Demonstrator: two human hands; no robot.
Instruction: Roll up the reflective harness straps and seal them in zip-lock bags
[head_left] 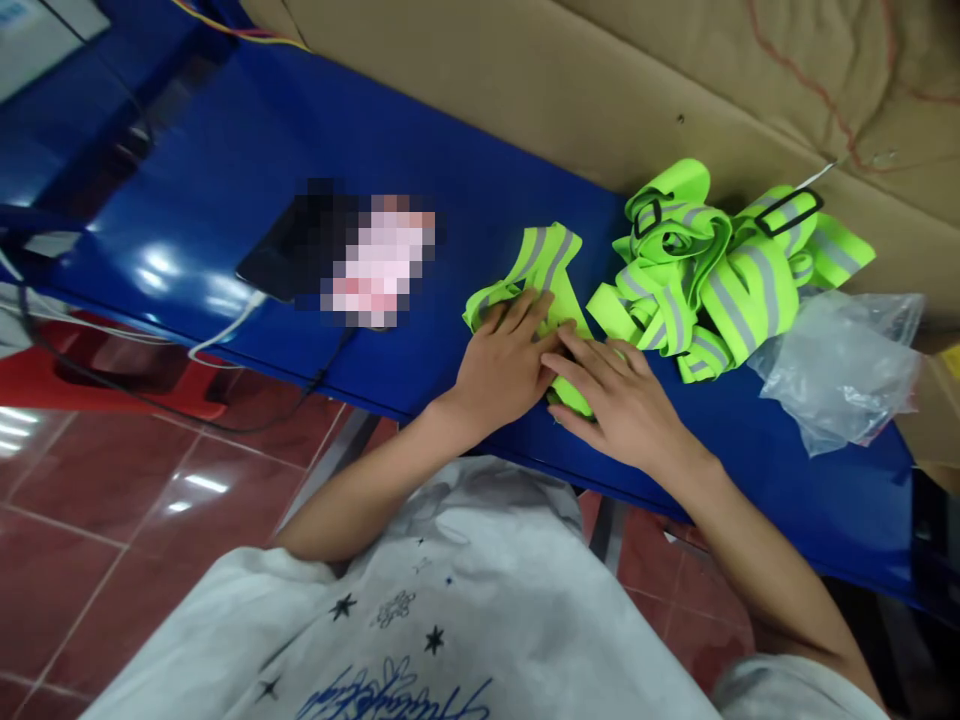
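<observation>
A neon-yellow reflective strap (556,260) with grey stripes lies partly looped on the blue table in front of me. My left hand (504,358) is closed over its near part, fingers curved down onto the fabric. My right hand (613,400) grips a folded section of the same strap, its thumb at the near edge. The two hands touch at the fingertips, and they hide much of the folded part. Right beside them is a tangled pile of similar reflective straps (750,285) with black buckles.
Clear plastic bags (840,360) lie right of the pile. Left on the blue table (480,150) are a dark phone-like device (274,250) with a white cable (225,340), and a blurred-out item (386,255). Brown cardboard (525,70) lines the back. A red stool (150,375) stands below, left.
</observation>
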